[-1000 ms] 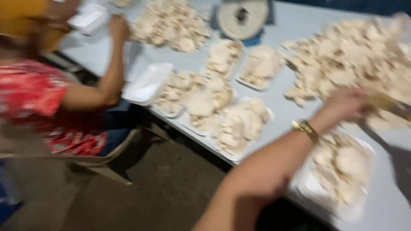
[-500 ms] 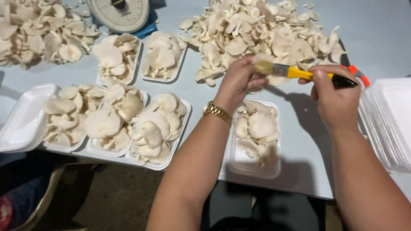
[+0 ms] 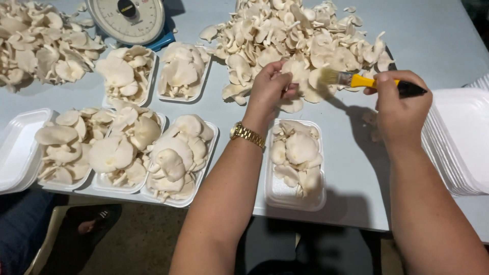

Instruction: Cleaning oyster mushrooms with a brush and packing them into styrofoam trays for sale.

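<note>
Pale oyster mushroom [image 3: 298,76]: I see it pinched in my left hand [image 3: 270,89], fingers curled shut around it, held above the table just beyond the near tray.
Left arm: reaches in from bottom centre, forearm angled up, gold wristwatch [image 3: 247,135] on the wrist.
Right hand [image 3: 400,104]: closed in a fist round the black grip of a yellow-handled brush [image 3: 364,81], held level, bristles pointing left and touching the mushroom.
Near tray [image 3: 294,162]: white foam, partly filled (bare foam shows at its lower end), sitting between my two forearms close to the table's [image 3: 356,193] front edge.
Open room: a bare grey strip right of that tray, up to the stack of empty trays [image 3: 458,142] at the right edge.
Filled trays: five I can count, three in a front row [image 3: 122,153], two behind [image 3: 153,74].
Empty tray [image 3: 15,147]: one at far left.
Loose heaps: two, a big one [image 3: 300,40] ahead of my hands, another [image 3: 41,46] top left.
Scale [image 3: 128,18]: one dial scale at the far edge.
</note>
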